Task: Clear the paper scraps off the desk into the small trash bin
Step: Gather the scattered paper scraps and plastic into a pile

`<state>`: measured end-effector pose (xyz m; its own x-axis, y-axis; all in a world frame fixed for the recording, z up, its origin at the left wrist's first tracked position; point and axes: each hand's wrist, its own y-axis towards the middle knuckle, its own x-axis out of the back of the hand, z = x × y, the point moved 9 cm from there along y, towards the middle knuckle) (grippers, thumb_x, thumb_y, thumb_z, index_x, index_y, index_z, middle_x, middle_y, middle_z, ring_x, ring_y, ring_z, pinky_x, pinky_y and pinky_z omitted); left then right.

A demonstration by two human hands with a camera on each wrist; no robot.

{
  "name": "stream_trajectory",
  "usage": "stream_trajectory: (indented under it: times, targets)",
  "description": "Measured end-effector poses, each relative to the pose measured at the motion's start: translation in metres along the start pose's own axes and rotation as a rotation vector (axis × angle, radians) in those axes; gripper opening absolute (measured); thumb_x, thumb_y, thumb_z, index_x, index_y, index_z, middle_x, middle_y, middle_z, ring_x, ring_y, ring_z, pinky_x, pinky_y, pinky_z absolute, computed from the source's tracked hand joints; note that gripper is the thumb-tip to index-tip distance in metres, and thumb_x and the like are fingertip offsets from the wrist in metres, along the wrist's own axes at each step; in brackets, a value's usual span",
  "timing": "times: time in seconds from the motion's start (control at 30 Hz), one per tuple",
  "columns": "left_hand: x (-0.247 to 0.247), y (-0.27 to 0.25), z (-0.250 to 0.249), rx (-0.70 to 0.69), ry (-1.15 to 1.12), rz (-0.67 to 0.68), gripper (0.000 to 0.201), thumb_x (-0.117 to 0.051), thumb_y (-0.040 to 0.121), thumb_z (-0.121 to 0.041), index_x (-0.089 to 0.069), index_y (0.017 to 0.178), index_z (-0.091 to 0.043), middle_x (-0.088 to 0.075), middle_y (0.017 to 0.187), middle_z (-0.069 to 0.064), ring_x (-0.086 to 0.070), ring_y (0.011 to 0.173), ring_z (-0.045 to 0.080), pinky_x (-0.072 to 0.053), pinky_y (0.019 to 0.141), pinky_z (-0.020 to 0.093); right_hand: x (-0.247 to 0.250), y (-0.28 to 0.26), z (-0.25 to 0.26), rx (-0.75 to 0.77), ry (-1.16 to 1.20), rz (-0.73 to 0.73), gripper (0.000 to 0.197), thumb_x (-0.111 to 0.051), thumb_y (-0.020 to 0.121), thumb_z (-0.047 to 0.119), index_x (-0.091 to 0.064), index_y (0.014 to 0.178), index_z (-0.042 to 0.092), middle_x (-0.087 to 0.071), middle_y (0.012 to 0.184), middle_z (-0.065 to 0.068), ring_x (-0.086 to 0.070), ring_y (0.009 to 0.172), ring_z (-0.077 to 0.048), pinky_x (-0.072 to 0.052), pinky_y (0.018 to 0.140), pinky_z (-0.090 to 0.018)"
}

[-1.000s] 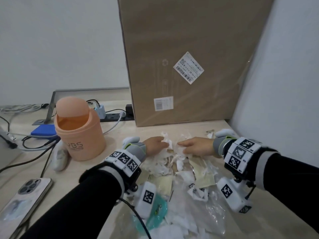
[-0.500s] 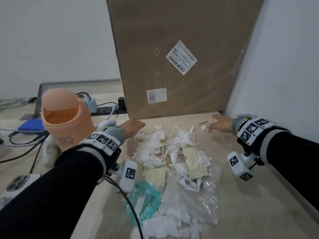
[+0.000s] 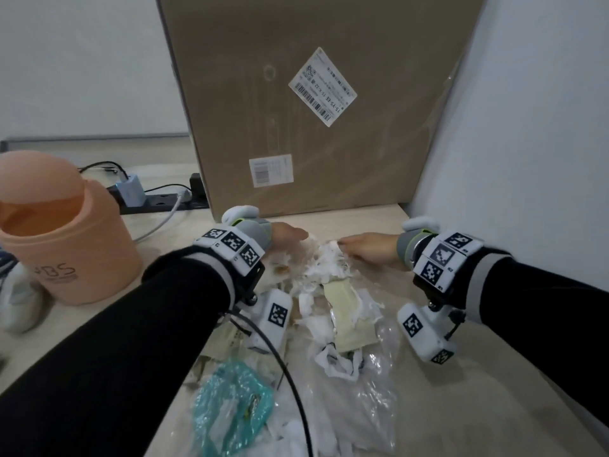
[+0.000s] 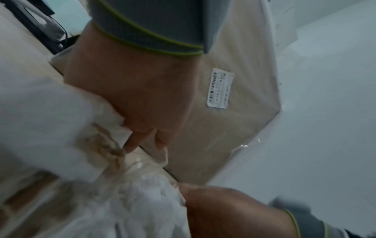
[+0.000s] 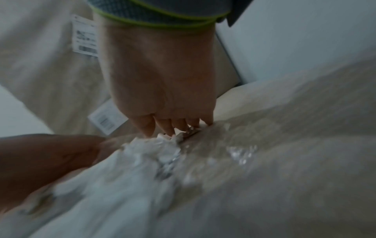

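Crinkled clear plastic (image 3: 359, 390) and a teal wrapper (image 3: 230, 413) lie nearest on the pale counter (image 3: 494, 407), beyond them shredded white paper scraps (image 3: 324, 262) pressed between the left hand (image 3: 286, 237) and right hand (image 3: 370, 247) (fingers nearly straight, gripping nothing), the peach plastic trash bin (image 3: 66, 245) marked "PBS" at left, a barcode-labelled cardboard box (image 3: 313, 103) behind.
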<state>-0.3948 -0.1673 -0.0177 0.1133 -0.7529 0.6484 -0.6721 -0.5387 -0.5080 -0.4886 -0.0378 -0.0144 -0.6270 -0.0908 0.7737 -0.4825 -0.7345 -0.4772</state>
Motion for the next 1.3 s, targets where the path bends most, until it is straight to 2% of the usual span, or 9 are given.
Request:
stream_trajectory:
  times: [0.1,0.17,0.3,0.47,0.6,0.9,1.03,1.2,1.3]
  targets:
    - [-0.007,-0.019,-0.001,-0.012,0.068,-0.044,0.054,-0.036,0.104,-0.04,-0.051,0.137,0.001,-0.05,0.14,0.012,-0.047,0.129,0.031,-0.034,0.107,0.035,-0.017,-0.008,0.013,0.042,0.148,0.017,0.043,-0.03,0.101,0.029,-0.039,0.141,0.014,-0.054,0.109,0.006,-0.05,0.097,-0.013,-0.039,0.092,-0.029]
    - [-0.002,-0.039,-0.004,-0.044,0.096,-0.117,0.056,-0.034,0.105,-0.04,-0.043,0.144,0.0,-0.04,0.152,0.014,-0.04,0.138,0.031,-0.031,0.11,0.034,-0.02,-0.026,0.022,0.048,0.191,0.015,0.046,-0.026,0.101,0.03,-0.037,0.142,0.014,-0.053,0.132,-0.004,-0.05,0.119,-0.026,-0.039,0.105,-0.039]
    - [0.018,-0.066,0.0,-0.109,0.106,-0.248,0.049,-0.031,0.107,-0.034,-0.045,0.144,-0.004,-0.042,0.151,0.014,-0.042,0.137,0.031,-0.032,0.11,0.033,-0.006,-0.049,0.023,0.069,0.15,-0.123,0.049,-0.021,0.101,0.011,-0.016,0.15,0.011,-0.006,0.16,-0.002,0.004,0.148,-0.022,0.0,0.118,-0.036]
    - [0.049,-0.112,0.021,-0.196,-0.069,-0.432,0.017,-0.046,0.101,-0.026,-0.059,0.096,-0.018,-0.056,0.1,0.007,-0.052,0.091,0.022,-0.04,0.082,0.031,0.03,-0.097,0.002,0.13,0.368,-0.468,0.036,-0.04,0.093,0.011,-0.06,0.123,0.016,-0.05,0.14,-0.003,-0.044,0.13,-0.021,-0.035,0.101,-0.025]
    - [0.055,-0.145,0.048,-0.194,-0.167,-0.494,0.026,-0.047,0.101,-0.02,-0.066,0.116,-0.011,-0.064,0.119,0.014,-0.06,0.112,0.032,-0.045,0.094,0.037,0.035,-0.129,-0.022,0.095,0.446,-0.617,0.027,-0.044,0.09,0.011,-0.068,0.093,0.023,-0.065,0.12,-0.001,-0.059,0.109,-0.02,-0.043,0.092,-0.027]
    - [-0.002,-0.207,0.152,0.188,-0.414,-0.431,0.05,-0.033,0.105,-0.008,-0.019,0.151,0.007,-0.019,0.16,0.02,-0.024,0.148,0.031,-0.022,0.118,0.035,-0.064,-0.171,-0.042,-0.076,0.397,-0.266,0.052,-0.041,0.097,0.03,-0.031,0.145,0.011,-0.032,0.152,-0.007,-0.034,0.138,-0.026,-0.031,0.108,-0.034]
    - [-0.045,-0.213,0.15,0.113,-0.518,-0.317,0.044,-0.041,0.104,-0.02,-0.043,0.14,0.005,-0.046,0.145,0.025,-0.045,0.134,0.039,-0.044,0.099,0.037,-0.1,-0.175,-0.023,-0.032,0.452,-0.141,0.061,-0.037,0.095,0.039,-0.022,0.149,0.014,-0.027,0.154,-0.004,-0.033,0.138,-0.027,-0.031,0.11,-0.037]
    - [-0.079,-0.211,0.13,0.086,-0.639,-0.238,0.051,-0.039,0.103,-0.037,-0.048,0.137,-0.001,-0.058,0.131,0.012,-0.052,0.124,0.028,-0.036,0.111,0.036,-0.121,-0.174,0.007,0.083,0.511,-0.141,0.053,-0.032,0.091,0.041,-0.035,0.141,0.021,-0.045,0.142,-0.004,-0.045,0.126,-0.03,-0.034,0.109,-0.047]
    - [-0.079,-0.216,0.118,0.054,-0.658,-0.269,0.05,-0.037,0.104,-0.034,-0.041,0.144,-0.004,-0.043,0.15,0.012,-0.042,0.136,0.03,-0.032,0.116,0.039,-0.117,-0.176,0.004,0.015,0.373,-0.247,0.047,-0.027,0.098,0.035,-0.042,0.138,0.015,-0.043,0.145,-0.011,-0.037,0.133,-0.035,-0.025,0.113,-0.045]
